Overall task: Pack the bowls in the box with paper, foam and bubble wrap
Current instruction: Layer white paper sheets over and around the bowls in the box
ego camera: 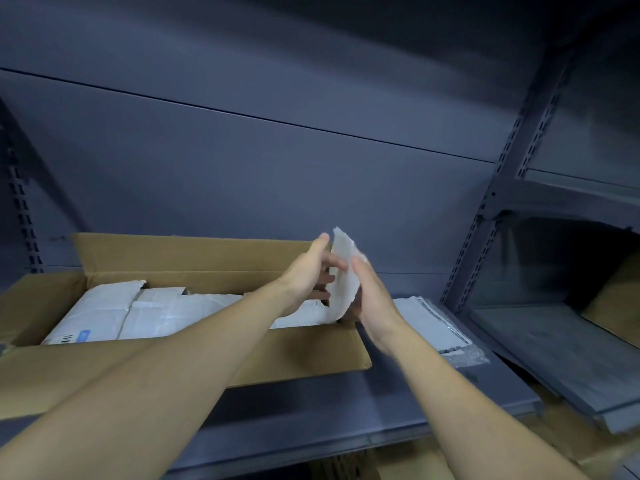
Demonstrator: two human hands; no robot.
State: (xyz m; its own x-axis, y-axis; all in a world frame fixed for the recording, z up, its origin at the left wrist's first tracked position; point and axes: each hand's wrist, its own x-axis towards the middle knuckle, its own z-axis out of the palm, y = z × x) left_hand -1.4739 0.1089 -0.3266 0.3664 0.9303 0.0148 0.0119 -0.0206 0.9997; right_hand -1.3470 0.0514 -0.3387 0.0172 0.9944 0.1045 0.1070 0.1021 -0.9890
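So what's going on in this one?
A person is packing an open cardboard box on a grey metal shelf. The left hand grips a thin white sheet, and the right hand is pressed flat against its other side, above the box's right end. White wrapped bundles already lie inside. Flat white bags sit beside the box. No bare bowl is visible.
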